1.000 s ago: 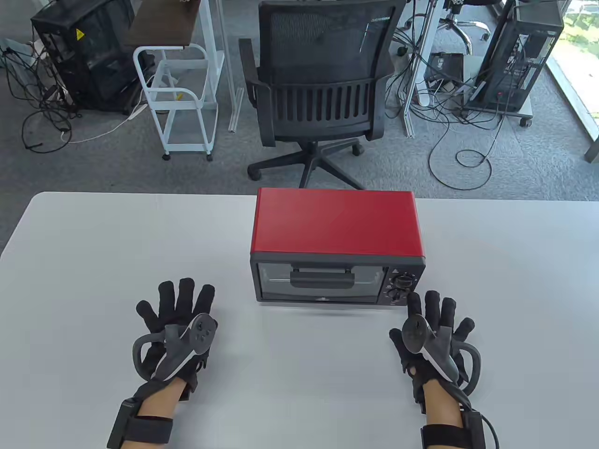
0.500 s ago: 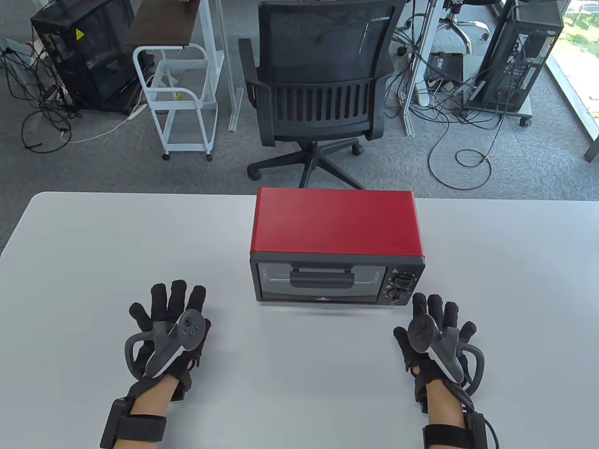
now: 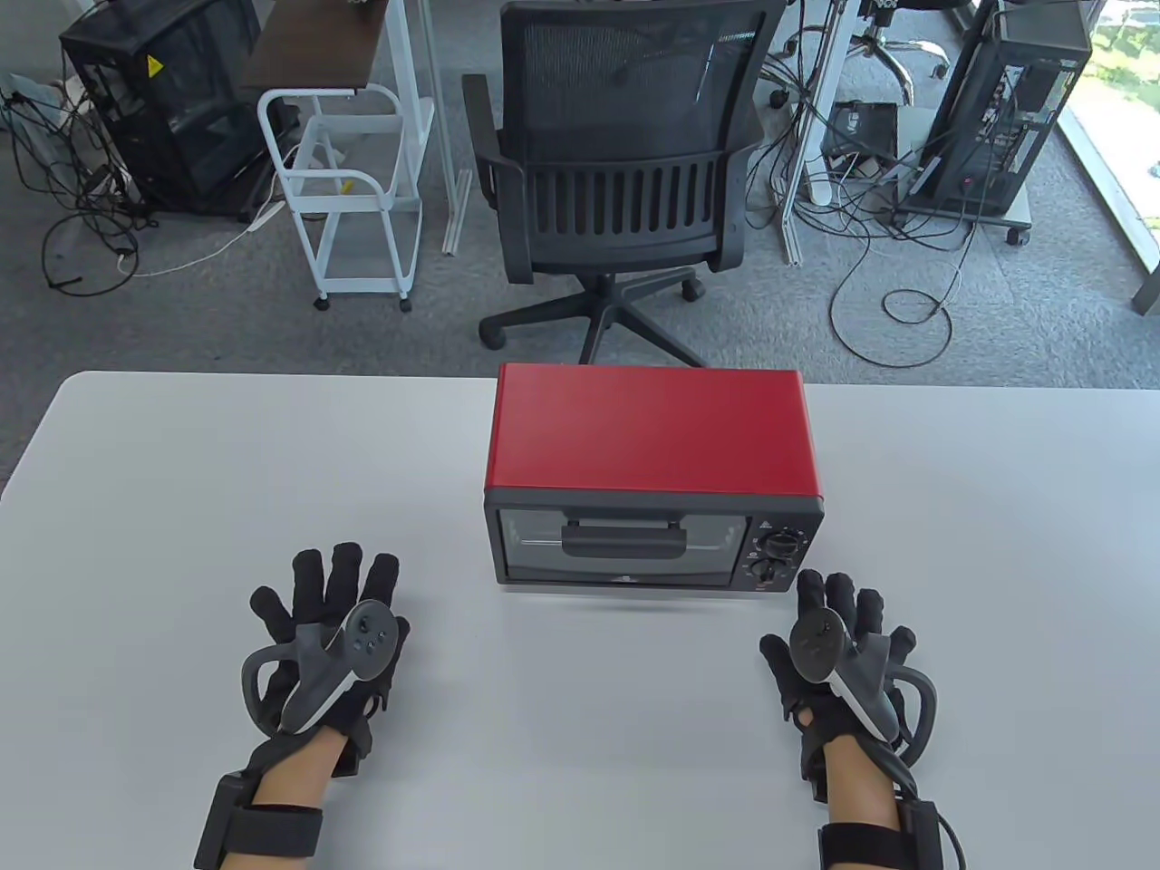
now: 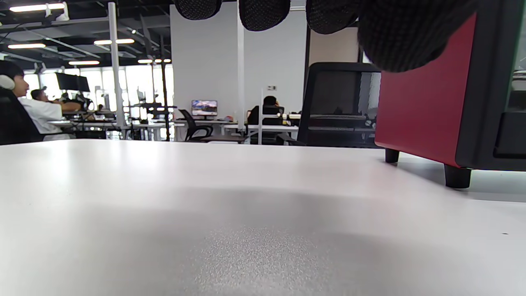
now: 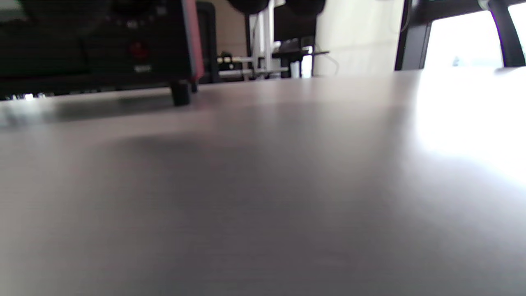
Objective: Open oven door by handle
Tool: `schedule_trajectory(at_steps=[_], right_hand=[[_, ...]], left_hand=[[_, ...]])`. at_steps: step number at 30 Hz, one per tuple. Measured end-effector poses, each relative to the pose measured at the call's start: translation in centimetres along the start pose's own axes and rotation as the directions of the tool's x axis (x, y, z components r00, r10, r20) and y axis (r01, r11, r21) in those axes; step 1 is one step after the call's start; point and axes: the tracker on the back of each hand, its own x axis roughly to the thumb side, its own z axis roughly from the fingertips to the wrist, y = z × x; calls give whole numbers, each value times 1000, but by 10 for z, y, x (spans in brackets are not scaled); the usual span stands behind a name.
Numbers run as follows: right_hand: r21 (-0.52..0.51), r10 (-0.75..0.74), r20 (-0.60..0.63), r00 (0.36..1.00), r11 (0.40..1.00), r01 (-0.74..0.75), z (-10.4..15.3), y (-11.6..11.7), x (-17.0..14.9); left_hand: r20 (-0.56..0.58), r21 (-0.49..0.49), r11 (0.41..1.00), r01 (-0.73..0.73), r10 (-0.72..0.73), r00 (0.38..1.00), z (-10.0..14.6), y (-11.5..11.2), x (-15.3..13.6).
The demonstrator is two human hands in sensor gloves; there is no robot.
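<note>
With both gloved hands, left and right, resting flat and empty, yanking the dark handle could drag the small red oven across the white surface.

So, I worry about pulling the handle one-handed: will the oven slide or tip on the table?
The oven is small and sits on short feet on a smooth table, so it may well slide toward the pull. It is wide and low, so tipping seems less likely. Neither hand braces it now.
</note>
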Motion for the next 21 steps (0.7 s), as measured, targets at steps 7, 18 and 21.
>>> schedule_trajectory(at_steps=[7, 18, 21], right_hand=[[13, 13, -2, 1000, 1000, -13, 0, 1, 1], [27, -2, 10, 1000, 1000, 2, 1, 2, 3], [27, -5, 10, 1000, 1000, 4, 1, 1, 3]], left_hand=[[1, 2, 1000, 0, 0, 1000, -1, 0, -2], [1, -8, 1000, 4, -4, 1000, 0, -1, -1], [1, -11, 1000, 3, -3, 1000, 0, -1, 0]])
